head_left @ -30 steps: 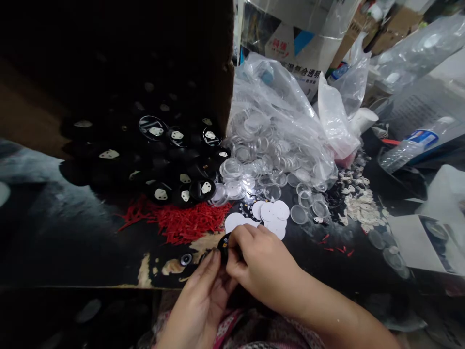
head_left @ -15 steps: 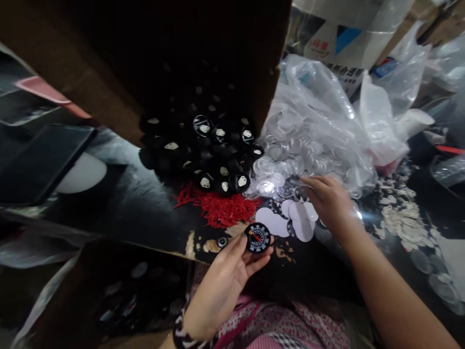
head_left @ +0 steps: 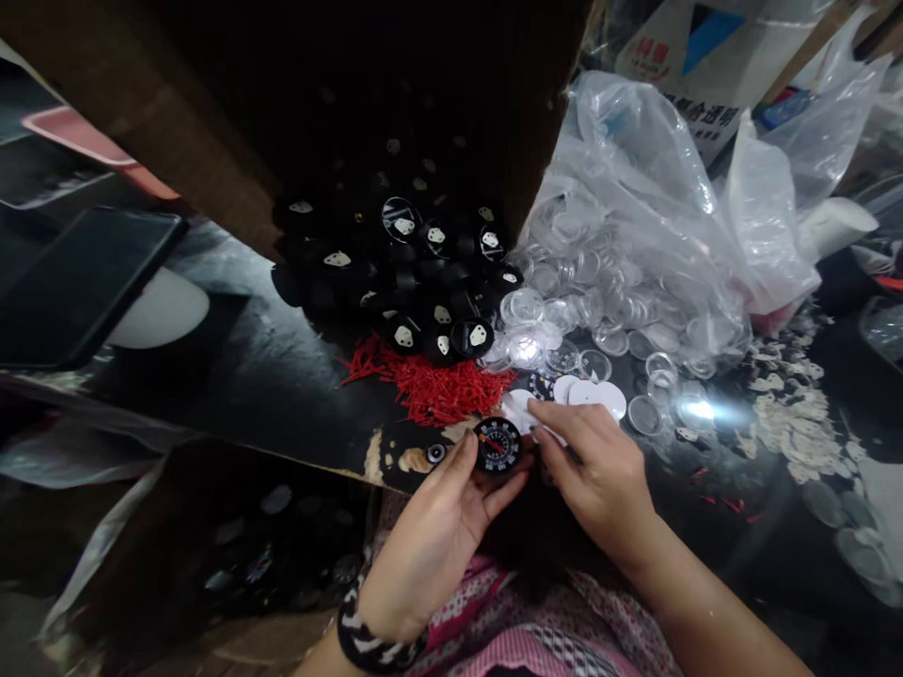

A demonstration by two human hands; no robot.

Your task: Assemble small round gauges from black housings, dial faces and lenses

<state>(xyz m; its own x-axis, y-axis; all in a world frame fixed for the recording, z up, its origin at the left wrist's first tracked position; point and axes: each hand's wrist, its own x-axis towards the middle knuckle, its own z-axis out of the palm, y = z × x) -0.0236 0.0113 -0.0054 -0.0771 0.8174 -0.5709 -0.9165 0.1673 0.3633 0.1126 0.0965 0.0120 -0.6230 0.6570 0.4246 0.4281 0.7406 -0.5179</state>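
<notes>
My left hand (head_left: 444, 517) is closed around a small round gauge (head_left: 498, 447) with a black dial, white numerals and a red pointer, its face turned up. Just right of the gauge is my right hand (head_left: 599, 470), thumb and forefinger pinched together. Whatever lies between those fingertips, if anything, I cannot make out. White paper discs (head_left: 596, 397) lie behind the right fingers, partly hidden by them. A heap of thin red pointers (head_left: 451, 385) sits beyond the left hand. Clear round covers (head_left: 607, 301) spill out of a plastic bag behind the discs.
A cardboard box (head_left: 575, 122) on its side holds many black gauge cases (head_left: 402, 301). Small white metal plates (head_left: 794, 404) are piled at the right. At the left, a dark tablet-like device (head_left: 85, 282) leans on a white round object (head_left: 162, 310). A small ring part (head_left: 435, 453) lies near the table edge.
My right hand has come from the clear covers back toward me and left, beside the gauge. My left hand still holds the gauge in nearly the same place. The view has shifted slightly.
</notes>
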